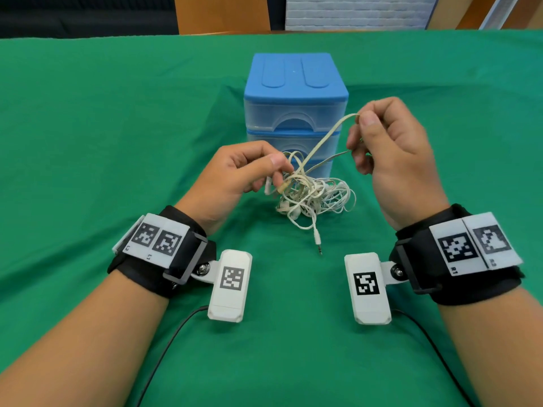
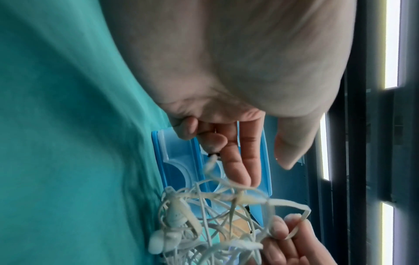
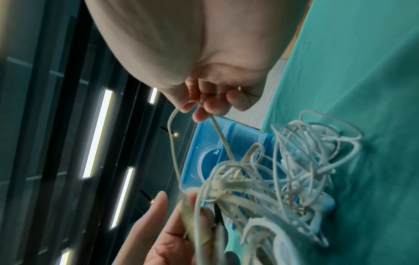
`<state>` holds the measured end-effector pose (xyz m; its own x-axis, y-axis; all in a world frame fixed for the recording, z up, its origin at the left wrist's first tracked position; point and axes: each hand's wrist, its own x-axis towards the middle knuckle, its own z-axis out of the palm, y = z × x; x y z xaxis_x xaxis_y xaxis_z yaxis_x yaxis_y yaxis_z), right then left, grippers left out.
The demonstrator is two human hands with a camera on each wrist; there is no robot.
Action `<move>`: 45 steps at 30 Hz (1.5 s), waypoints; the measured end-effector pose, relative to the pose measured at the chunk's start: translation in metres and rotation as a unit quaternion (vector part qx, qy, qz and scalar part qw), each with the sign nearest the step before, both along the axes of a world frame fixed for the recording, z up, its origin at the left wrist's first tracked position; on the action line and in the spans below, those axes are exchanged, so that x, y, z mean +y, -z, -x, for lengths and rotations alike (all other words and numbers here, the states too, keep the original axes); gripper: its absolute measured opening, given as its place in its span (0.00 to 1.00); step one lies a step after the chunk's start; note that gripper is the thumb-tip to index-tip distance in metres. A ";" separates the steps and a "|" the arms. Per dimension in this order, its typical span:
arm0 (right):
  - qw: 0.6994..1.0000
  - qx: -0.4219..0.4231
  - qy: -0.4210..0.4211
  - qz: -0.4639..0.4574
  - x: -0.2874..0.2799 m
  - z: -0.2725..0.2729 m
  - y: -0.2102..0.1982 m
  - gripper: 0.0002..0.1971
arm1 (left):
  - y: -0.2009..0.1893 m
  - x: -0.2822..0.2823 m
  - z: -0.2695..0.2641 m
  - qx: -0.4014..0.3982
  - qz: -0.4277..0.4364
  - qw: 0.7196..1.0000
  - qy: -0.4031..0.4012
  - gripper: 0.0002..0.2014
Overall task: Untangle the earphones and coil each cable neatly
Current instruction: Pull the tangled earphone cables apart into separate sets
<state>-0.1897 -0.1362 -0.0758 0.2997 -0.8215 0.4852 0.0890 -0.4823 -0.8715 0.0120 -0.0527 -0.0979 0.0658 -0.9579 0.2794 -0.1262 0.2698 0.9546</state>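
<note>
The metal plug [image 1: 318, 248] lies on the green cloth [image 1: 88, 142], nearest the person, in front of the blue drawer box [image 1: 295, 92]. Behind it, right in front of the box, sits the tangle of earphones [image 1: 314, 198]. The left hand [image 1: 235, 174] pinches a bit of the tangle. The right hand [image 1: 388, 151] pinches a loop of flat cable [image 1: 323, 139], held up beside the box. This looks like the pulling-apart step. Next, the loop likely needs gentle pulling to slide free.
</note>
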 end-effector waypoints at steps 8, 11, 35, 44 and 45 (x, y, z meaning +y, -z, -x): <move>0.982 -0.105 -0.136 -0.077 0.009 0.002 -0.011 0.05 | 0.000 -0.004 -0.002 -0.030 0.027 0.996 -0.079 0.04; 0.968 -0.144 -0.177 -0.108 0.010 0.006 -0.015 0.05 | -0.002 -0.001 0.001 -0.069 -0.007 0.996 -0.054 0.09; 0.991 -0.010 -0.055 -0.119 0.008 0.004 -0.002 0.07 | 0.002 0.001 0.005 -0.103 -0.104 0.989 0.013 0.04; 0.983 -0.130 0.022 -0.129 -0.002 0.007 -0.003 0.12 | 0.003 -0.003 -0.001 -0.032 -0.105 0.994 -0.013 0.08; 0.978 -0.155 0.013 -0.140 -0.003 0.008 -0.004 0.14 | 0.003 -0.003 0.000 -0.028 -0.103 0.994 -0.015 0.10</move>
